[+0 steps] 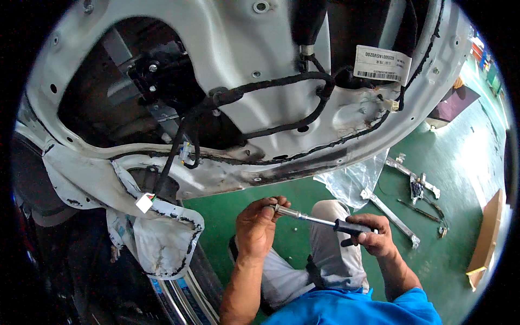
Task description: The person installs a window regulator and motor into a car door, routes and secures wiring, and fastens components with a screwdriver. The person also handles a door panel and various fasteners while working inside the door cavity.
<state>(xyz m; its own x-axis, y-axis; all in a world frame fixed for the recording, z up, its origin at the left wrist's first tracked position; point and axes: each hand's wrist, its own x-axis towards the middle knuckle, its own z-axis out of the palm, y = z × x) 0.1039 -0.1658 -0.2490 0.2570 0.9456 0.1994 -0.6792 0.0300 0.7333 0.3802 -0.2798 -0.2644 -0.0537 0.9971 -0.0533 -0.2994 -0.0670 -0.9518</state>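
Note:
My right hand (375, 234) is wrapped round the black handle of a socket driver (319, 220), a hand tool with a bright metal shaft. The tool lies almost level above my knees, just below the lower edge of a stripped car door (276, 127). At its left end, the fingertips of my left hand (254, 225) pinch the metal socket. Whether a small fastener sits in the socket is hidden by the fingers. Across the door's inner panel runs a black taped wiring harness (271, 84), and a white connector (145, 203) hangs from it at lower left.
On the green floor at right lie metal window-regulator rails (392, 219) with a cable, beside a clear plastic sheet (352, 176). A cardboard piece (486, 238) stands at far right. A peeled pale liner (165, 244) hangs over the sill at left.

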